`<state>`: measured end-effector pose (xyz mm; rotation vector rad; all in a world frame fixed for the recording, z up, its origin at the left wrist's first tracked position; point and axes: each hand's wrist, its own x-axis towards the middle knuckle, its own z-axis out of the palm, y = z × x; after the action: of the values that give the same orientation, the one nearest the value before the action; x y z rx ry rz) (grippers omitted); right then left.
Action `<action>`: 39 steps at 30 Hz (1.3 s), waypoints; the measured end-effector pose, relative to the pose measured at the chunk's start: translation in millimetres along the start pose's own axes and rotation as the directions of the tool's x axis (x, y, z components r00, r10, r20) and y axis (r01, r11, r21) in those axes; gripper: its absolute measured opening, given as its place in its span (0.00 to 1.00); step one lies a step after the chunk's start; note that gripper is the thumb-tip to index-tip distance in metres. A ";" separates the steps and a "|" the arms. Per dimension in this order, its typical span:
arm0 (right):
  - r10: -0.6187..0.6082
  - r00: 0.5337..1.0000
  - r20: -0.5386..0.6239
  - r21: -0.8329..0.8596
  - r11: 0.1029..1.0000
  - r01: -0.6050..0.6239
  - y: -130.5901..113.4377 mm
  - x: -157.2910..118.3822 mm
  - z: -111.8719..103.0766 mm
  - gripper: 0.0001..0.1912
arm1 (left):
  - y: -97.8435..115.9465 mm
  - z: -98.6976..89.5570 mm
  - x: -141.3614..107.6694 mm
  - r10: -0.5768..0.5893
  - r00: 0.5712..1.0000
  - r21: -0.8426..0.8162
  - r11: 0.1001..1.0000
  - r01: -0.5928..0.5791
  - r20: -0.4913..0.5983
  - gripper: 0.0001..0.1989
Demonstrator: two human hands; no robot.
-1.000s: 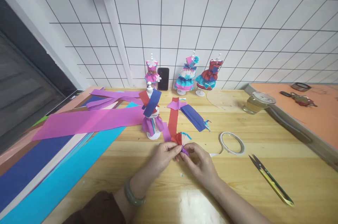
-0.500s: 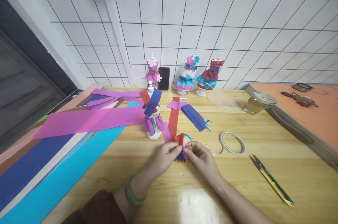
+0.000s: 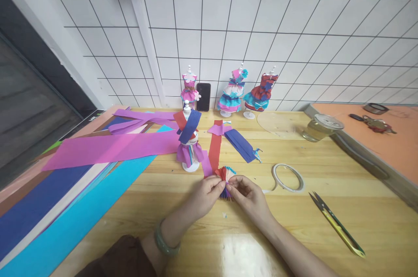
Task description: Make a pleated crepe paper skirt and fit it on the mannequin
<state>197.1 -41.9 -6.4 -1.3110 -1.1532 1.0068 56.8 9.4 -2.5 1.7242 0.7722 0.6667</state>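
Note:
Between my fingertips is a pleated paper fan (image 3: pixel 226 173) with red, cream, blue and purple folds, spreading above and below its pinched middle. My left hand (image 3: pixel 206 192) pinches it from the left, and my right hand (image 3: pixel 250 196) pinches it from the right. Just beyond lie a red paper strip (image 3: pixel 214 150) and a purple strip (image 3: pixel 206 163). A small white dress form (image 3: pixel 190 137) stands to the left, wrapped in red and blue bands over a purple skirt. Folded blue paper (image 3: pixel 240 144) rests farther back.
Long coloured paper strips (image 3: pixel 111 150) cover the left side. A tape roll (image 3: pixel 288 177) and yellow-handled thread snips (image 3: pixel 338 224) lie to the right. A glass cup (image 3: pixel 321 127), a phone (image 3: pixel 203 97) and dressed forms (image 3: pixel 231 94) stand farther back.
The hands stay almost in place, still pinching the pleated paper fan. The view has shifted very slightly; otherwise the things on the table look the same.

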 end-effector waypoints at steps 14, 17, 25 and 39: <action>-0.036 0.998 0.058 -0.088 0.995 0.041 1.1 -0.4 -4.2 0.13 | 4.8 0.4 -1.2 0.013 1.000 -0.043 0.999 -0.012 0.019 0.15; -0.097 0.989 0.116 -0.097 0.989 0.108 2.6 0.4 -6.7 0.12 | -2.0 2.0 -0.5 -0.041 0.999 -0.099 0.994 0.039 -0.015 0.17; -0.083 0.985 0.154 -0.059 0.994 0.093 1.4 0.8 -6.7 0.12 | -12.4 -0.1 1.5 -0.118 0.993 -0.129 0.985 0.114 -0.023 0.22; -0.199 0.954 0.224 -0.185 0.953 0.242 -1.2 0.0 -7.5 0.12 | -12.7 -0.8 -2.8 -0.078 0.993 0.008 0.997 0.079 -0.088 0.25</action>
<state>204.4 -43.3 -4.6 -1.2283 -1.5626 0.8846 52.3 10.4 -14.6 1.6751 0.9018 0.6882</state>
